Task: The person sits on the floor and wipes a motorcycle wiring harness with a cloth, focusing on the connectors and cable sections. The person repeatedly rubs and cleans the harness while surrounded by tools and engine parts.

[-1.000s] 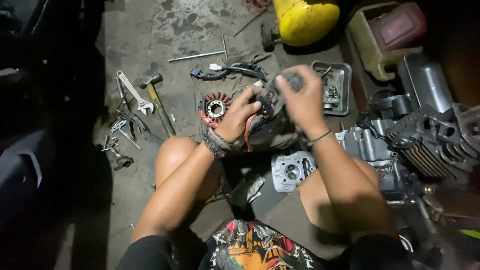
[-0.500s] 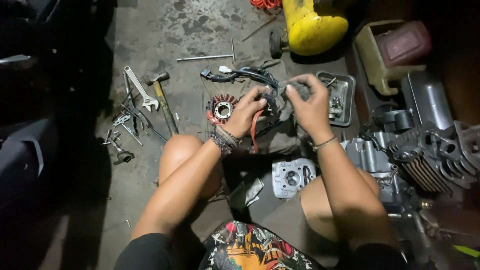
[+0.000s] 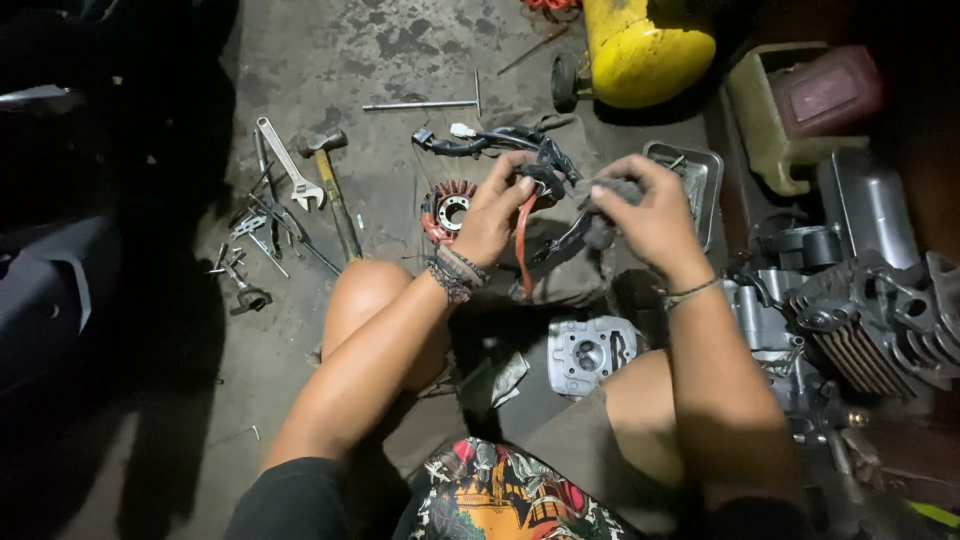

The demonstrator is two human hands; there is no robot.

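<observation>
Here, seated on the concrete floor (image 3: 330, 60), knees apart. Left hand (image 3: 490, 215) has its grip closed on a black wiring harness (image 3: 500, 140) at the bundled end, an orange lead (image 3: 521, 250) hanging down from it. Right hand (image 3: 645, 215) is closed around a dark grey rag (image 3: 605, 195), pressed up against the same bundle. Both are held just above a rumpled cloth on the floor.

Just beside the left hand lies a stator (image 3: 447, 208), copper windings in a ring, apparently joined to the harness.

Progress, as a judgement: engine well stripped. A cylinder head (image 3: 590, 352) lies loose between the knees, the finned cylinder block (image 3: 880, 320) sits to the right, small parts rest in a metal tray (image 3: 700, 175). Cleaning looks mid-way; nothing reassembled.

Left of the work: adjustable wrench (image 3: 290, 178), hammer (image 3: 332, 185), scattered small tools. Yellow tank (image 3: 645, 45) beyond.
</observation>
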